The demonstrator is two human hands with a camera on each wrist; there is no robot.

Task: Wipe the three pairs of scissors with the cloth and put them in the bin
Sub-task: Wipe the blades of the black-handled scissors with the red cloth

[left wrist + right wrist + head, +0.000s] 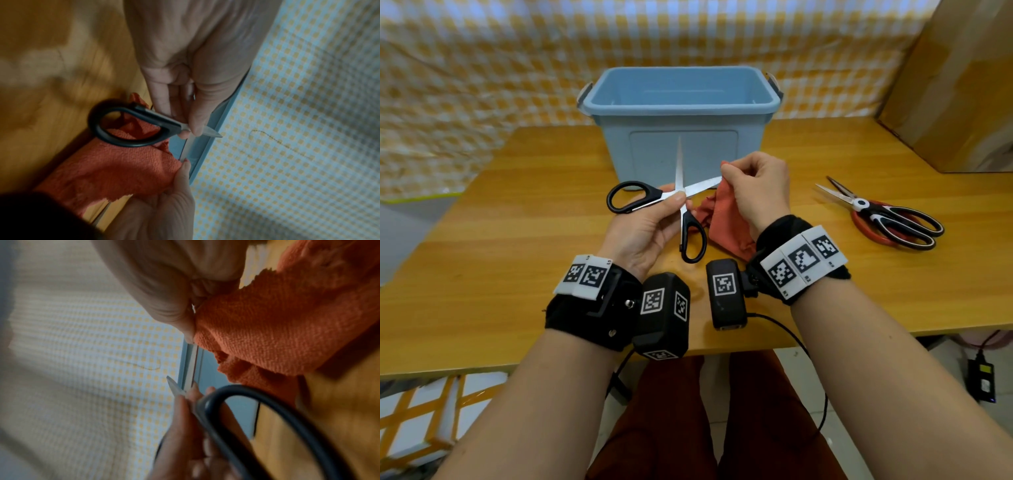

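My left hand (676, 193) pinches the black-handled scissors (650, 193) at the pivot, above the table, with the blades spread wide. One blade points up in front of the blue bin (681, 108); the other points right. My right hand (727, 174) pinches the orange-red cloth (726, 219) round that right blade's tip. The left wrist view shows the black handle (144, 113) over the cloth (115, 170). In the right wrist view the cloth (277, 321) meets the bare blade (190, 363). More scissors (887, 219), with red and black-and-white handles, lie on the table at right.
The wooden table (517, 257) carries the bin at its back middle. A large cardboard box (962, 85) stands at the back right corner. A yellow checked sheet (500, 68) hangs behind the table. I cannot tell whether the scissors at right are one pair or two overlapping.
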